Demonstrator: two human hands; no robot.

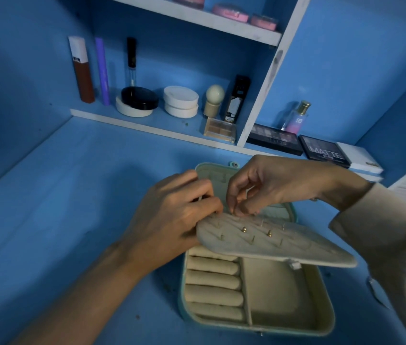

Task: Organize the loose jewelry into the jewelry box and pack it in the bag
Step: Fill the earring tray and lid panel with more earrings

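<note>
**Both hands work the earring panel of an open jewelry box**

The left hand (172,215), fingers curled, grips the left end of a cream padded earring panel (284,245). A thin pale sliver shows between its fingers, too small to identify. The right hand (271,185), reaching in from a beige sleeve (371,220), pinches thumb and forefinger on the panel's far edge. Whether a stud sits between them cannot be told.

The earring panel is raised and tilted, its long axis running from left to lower right. Fine posts stand up from it, with two small gold earring backs (243,229) near its middle.

Beneath it, on a blue desk (72,220), lies the teal fabric jewelry box (296,328), open. Its long axis runs from the viewer toward the wall, with the lid (212,174) laid back at the far end. Inside, cream ring rolls (213,282) fill the left side, and a divider sets them apart from a cream-lined compartment (279,295) on the right.

Behind, a white shelf (147,125) carries round compacts (180,102) and upright tubes. Dark eyeshadow palettes (274,139) and a perfume bottle (296,118) stand to the right.
</note>
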